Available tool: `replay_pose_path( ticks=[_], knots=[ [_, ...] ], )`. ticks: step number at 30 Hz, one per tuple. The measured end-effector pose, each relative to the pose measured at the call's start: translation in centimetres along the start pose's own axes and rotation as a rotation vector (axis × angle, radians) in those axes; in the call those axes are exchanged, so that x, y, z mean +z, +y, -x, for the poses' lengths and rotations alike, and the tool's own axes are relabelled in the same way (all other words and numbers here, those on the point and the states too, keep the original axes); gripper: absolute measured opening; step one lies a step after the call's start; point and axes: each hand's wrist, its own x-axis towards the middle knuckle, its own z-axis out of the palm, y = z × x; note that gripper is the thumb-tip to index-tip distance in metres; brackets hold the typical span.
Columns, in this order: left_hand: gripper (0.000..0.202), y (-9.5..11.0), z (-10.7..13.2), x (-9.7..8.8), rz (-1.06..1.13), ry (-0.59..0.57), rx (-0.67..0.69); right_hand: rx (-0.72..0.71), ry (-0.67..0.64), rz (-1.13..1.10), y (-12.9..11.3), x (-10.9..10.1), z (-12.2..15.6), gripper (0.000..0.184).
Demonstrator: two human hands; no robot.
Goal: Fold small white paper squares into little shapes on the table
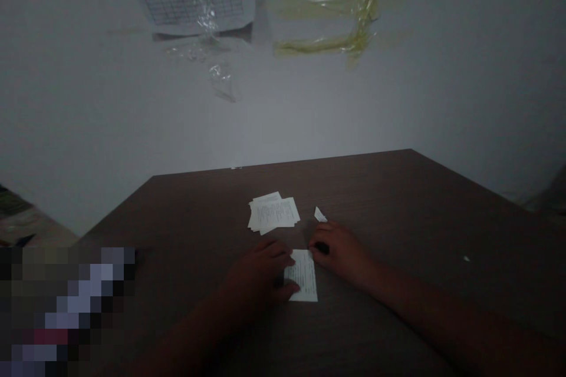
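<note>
Left fingers (288, 291) spread on printed slip (306, 277); right fingers (319, 255) at far corner.

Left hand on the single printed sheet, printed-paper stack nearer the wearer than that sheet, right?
Stack position is wrong: head view shows the printed-paper stack farther from the wearer than the single printed sheet. Left hand is on that sheet.

My left hand (259, 268) covers the left side of the printed slip (306, 277), its lettering too small for me to read. Towards the worktop's (398, 206) far edge, the pile's (276, 213) top 1 hides most beneath. Pixel blocks (66, 318) mask the left edge's near stretch. Rightward, 1 speck (466, 258) is too tiny to name.
</note>
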Motion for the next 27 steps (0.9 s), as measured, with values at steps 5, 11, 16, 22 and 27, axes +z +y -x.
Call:
replay_pose_path(
  ticks=[5, 11, 16, 22, 27],
  knots=[
    [0.038, -0.3, 0.1, 0.3, -0.001, 0.032, 0.008, 0.007, -0.044, 0.029, -0.7, -0.7, 0.4, 0.01],
    [0.034, -0.2, 0.3, 0.2, -0.016, 0.055, 0.033, 0.031, -0.147, 0.072, -2.2, -2.2, 1.1, 0.021],
    [0.035, 0.1, 0.2, -0.1, 0.005, 0.029, -0.002, -0.007, -0.192, 0.098, -2.9, -2.9, 2.0, 0.044],
    [0.04, 0.1, 0.3, -0.2, 0.019, 0.019, -0.027, 0.021, -0.294, 0.086, -3.7, -3.6, 2.6, 0.084],
    [0.039, 0.2, 0.3, -0.2, 0.018, 0.025, -0.02, 0.022, -0.325, 0.071, -3.7, -3.4, 2.8, 0.106]
  ],
)
